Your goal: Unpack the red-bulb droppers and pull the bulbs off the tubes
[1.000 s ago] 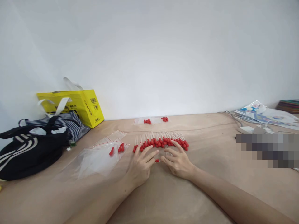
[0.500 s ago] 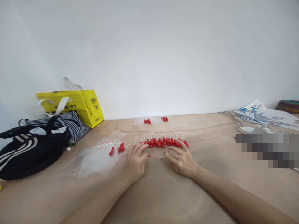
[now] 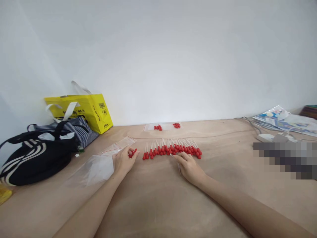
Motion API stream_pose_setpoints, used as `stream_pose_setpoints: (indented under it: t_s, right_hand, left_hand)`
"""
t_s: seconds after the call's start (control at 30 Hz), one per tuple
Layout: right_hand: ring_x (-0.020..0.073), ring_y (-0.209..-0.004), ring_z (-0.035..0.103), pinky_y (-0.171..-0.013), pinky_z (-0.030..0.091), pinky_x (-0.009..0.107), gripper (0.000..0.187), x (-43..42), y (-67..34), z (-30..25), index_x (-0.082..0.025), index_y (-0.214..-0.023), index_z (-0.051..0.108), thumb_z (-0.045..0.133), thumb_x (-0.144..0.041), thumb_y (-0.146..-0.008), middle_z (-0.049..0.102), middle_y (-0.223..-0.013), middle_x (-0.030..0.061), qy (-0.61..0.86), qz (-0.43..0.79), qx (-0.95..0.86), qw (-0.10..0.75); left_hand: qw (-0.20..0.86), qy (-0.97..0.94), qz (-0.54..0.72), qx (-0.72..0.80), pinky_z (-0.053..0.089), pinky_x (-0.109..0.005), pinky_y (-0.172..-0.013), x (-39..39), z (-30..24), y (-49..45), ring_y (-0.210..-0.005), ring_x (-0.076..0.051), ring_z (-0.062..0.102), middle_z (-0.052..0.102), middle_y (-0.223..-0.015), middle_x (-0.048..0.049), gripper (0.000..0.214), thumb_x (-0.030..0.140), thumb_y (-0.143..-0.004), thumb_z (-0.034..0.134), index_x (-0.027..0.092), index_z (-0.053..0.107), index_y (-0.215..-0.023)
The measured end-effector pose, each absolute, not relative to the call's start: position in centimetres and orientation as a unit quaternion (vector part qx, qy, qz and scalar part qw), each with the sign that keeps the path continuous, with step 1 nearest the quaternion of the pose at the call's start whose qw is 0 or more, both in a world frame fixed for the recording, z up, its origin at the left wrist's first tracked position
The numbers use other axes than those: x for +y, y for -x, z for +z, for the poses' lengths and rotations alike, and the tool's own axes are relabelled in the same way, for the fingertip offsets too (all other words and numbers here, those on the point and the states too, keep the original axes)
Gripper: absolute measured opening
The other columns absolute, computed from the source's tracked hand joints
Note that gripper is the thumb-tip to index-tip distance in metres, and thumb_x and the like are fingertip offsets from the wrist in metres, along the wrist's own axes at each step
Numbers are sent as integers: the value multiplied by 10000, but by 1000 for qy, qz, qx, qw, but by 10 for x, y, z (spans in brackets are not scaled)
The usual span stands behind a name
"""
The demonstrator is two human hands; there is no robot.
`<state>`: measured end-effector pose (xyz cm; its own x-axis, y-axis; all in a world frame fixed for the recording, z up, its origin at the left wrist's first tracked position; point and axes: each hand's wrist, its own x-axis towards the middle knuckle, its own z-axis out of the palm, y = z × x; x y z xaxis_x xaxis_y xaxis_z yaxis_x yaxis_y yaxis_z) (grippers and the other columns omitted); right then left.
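Observation:
Over the clear zip bags (image 3: 99,168), my left hand (image 3: 122,162) is closed on red rubber bulbs (image 3: 133,152), their number partly hidden by the fingers. A long row of droppers (image 3: 164,150) with red rubber bulbs lies across the table, bulbs towards me and pale clear tubes pointing to the wall. Just in front of the row's right half, my right hand (image 3: 191,168) rests near the table, fingers curled round thin clear tubes (image 3: 179,168). How many tubes it holds cannot be made out.
Farther back, another clear bag (image 3: 165,127) bears two small groups of red bulbs. Left stand a yellow bag (image 3: 102,114), a striped bag (image 3: 83,132) and a black bag (image 3: 52,165). Right are a white power strip (image 3: 265,138), printed sheets (image 3: 284,119) and a blurred-out patch.
My left hand has moved left from the row to the zip bags and taken hold of red bulbs that lay there. The row's left end now shows. My right hand stays near its place.

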<state>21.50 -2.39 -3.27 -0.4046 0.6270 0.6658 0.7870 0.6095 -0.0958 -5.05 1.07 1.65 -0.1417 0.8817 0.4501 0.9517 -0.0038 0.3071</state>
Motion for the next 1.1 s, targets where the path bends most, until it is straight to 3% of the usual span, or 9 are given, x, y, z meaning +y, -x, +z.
stream_pose_setpoints:
  t_s: [0.23, 0.43, 0.6, 0.8, 1.1]
  right_hand:
    - [152, -739, 484, -685, 356, 291, 231, -22, -208, -37, -142, -844, 576, 376, -46, -778, 544, -820, 71, 420, -113, -806, 400]
    - [154, -775, 479, -704, 346, 301, 214, -25, -202, -32, -146, -759, 567, 374, -58, -783, 517, -825, 68, 440, -80, -813, 372]
    - [163, -827, 479, -747, 351, 335, 172, -33, -199, -22, -150, -806, 555, 428, -262, -839, 507, -891, 73, 440, -50, -836, 324]
    - [181, -859, 476, -771, 340, 365, 250, -38, -199, -16, -149, -800, 539, 459, -385, -818, 518, -902, 74, 438, -32, -848, 297]
    - [168, -825, 510, -757, 303, 347, 244, -35, -207, -16, -182, -888, 573, 467, -387, -809, 553, -884, 58, 451, -59, -810, 371]
  left_hand:
    - [99, 672, -277, -679, 315, -326, -654, 9, 16, 49, -755, -231, 564, 632, -672, -3, 294, 502, -714, 495, 217, 566, -710]
    - [155, 749, -286, -577, 317, -355, -703, 2, 7, 34, -789, -230, 547, 647, -750, -22, 220, 421, -753, 501, 227, 604, -766]
    - [171, 803, -267, -504, 296, -405, -770, 1, 5, 17, -842, -239, 541, 657, -835, -43, 210, 364, -775, 501, 224, 611, -886]
    - [173, 807, -264, -499, 277, -439, -822, 11, 5, 11, -791, -220, 561, 670, -764, -38, 175, 288, -795, 476, 214, 628, -840]
    - [171, 752, -318, -552, 289, -434, -795, 14, 3, 8, -775, -240, 580, 692, -737, -28, 160, 297, -776, 482, 213, 617, -796]
